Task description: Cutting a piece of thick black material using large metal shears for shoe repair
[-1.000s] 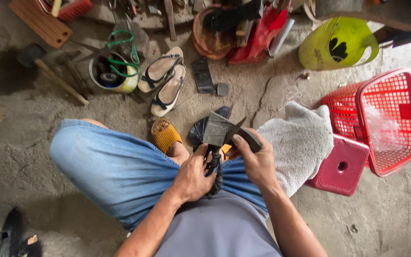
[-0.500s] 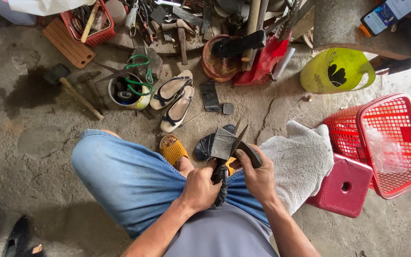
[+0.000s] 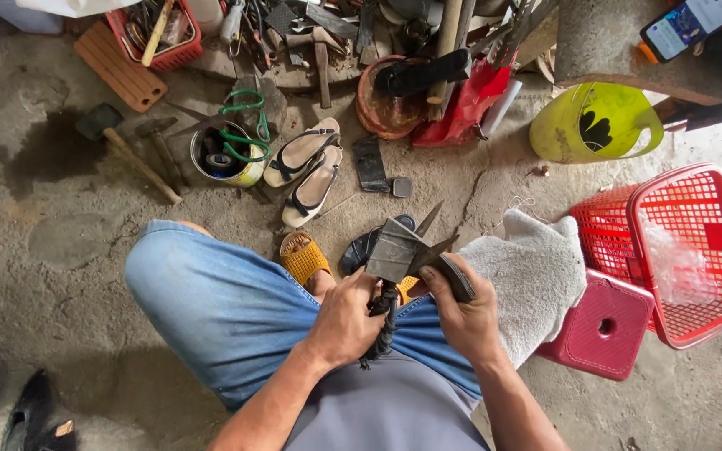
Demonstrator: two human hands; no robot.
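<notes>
My left hand grips the dark wrapped handle of a broad grey cleaver-like blade, which points up and away over my lap. My right hand holds a dark flat sharpening stone against the blade's right edge. Both hands are close together above my blue jeans. A whitish towel lies over my right knee, just right of my right hand.
Red mesh baskets and a small red stool stand at right. A yellow-green jug, sandals, a tin can, hammers and scattered tools lie ahead on the concrete floor.
The view has shifted a little, bringing more of the tools at the back into sight. The stone in my right hand has slid slightly along the blade; both hands keep their grips.
</notes>
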